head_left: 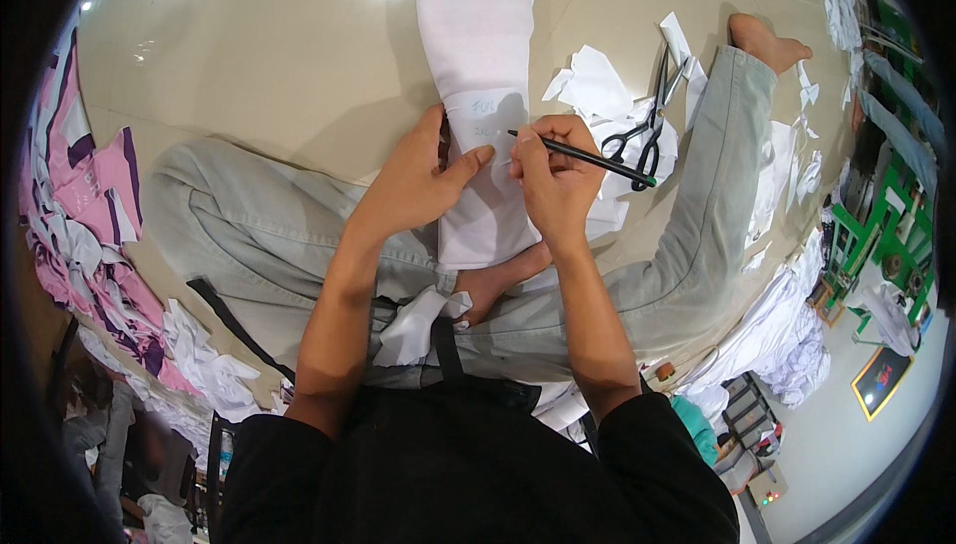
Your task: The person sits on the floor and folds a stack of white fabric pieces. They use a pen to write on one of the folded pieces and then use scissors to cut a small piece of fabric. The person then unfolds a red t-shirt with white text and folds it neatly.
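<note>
A long strip of white fabric runs from the far edge of the view down to my lap. Its near end looks folded or layered, with a paler white piece on top that bears faint handwriting. My left hand grips the strip by its left edge, thumb pressed on the upper face and the other fingers partly hidden. In my right hand is a slim black pen or pencil with a green end. Its tip points left, just over the written area; contact cannot be told.
Black-handled scissors lie among white fabric scraps to the right. Pink, white and purple printed cloth is heaped at the left. White cloth is piled at the right near a green metal frame. Another person's legs show far right.
</note>
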{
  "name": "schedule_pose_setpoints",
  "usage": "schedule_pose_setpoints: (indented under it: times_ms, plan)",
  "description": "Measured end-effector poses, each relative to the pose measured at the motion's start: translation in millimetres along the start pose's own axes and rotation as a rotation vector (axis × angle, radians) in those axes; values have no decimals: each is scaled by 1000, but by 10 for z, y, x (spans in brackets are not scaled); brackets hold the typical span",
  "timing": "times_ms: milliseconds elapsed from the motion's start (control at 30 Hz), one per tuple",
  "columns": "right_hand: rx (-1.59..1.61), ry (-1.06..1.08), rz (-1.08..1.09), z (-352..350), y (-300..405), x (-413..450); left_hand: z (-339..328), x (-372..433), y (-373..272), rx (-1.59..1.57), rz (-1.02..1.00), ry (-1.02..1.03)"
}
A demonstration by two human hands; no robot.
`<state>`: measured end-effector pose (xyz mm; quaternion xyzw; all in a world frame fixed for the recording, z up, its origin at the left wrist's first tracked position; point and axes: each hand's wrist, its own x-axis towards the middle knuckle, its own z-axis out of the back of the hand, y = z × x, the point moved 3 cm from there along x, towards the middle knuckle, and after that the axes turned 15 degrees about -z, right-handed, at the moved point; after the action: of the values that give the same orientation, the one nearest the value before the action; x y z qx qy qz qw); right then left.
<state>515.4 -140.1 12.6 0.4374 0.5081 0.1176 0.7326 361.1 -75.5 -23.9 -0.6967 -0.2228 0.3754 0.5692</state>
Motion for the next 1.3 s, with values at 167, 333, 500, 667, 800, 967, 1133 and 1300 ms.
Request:
schedule_pose_setpoints:
  times_ms: [167, 333, 500, 667, 800, 967, 1133, 1300]
  plan:
    - [-7, 12, 35, -18, -23, 30, 12, 5, -57, 0, 93, 61]
    - [-8, 18, 58, -39, -14, 45, 24, 9, -41, 51, 119, 88]
    - [-5, 29, 68, -40, -29, 54, 20, 4, -34, 38, 112, 81]
    - [1, 38, 69, -41, -27, 55, 19, 8, -55, 27, 102, 80]
    - [-3, 30, 65, -45, -23, 54, 23, 7, -72, 31, 110, 82]
    - [-9, 36, 63, -44, -30, 63, 24, 11, -75, 39, 114, 79]
    - [-39, 43, 69, -38, -36, 70, 19, 9, -63, 37, 86, 70]
    - [-35, -18, 73, -11, -76, 79, 17, 11, -67, 28, 81, 70]
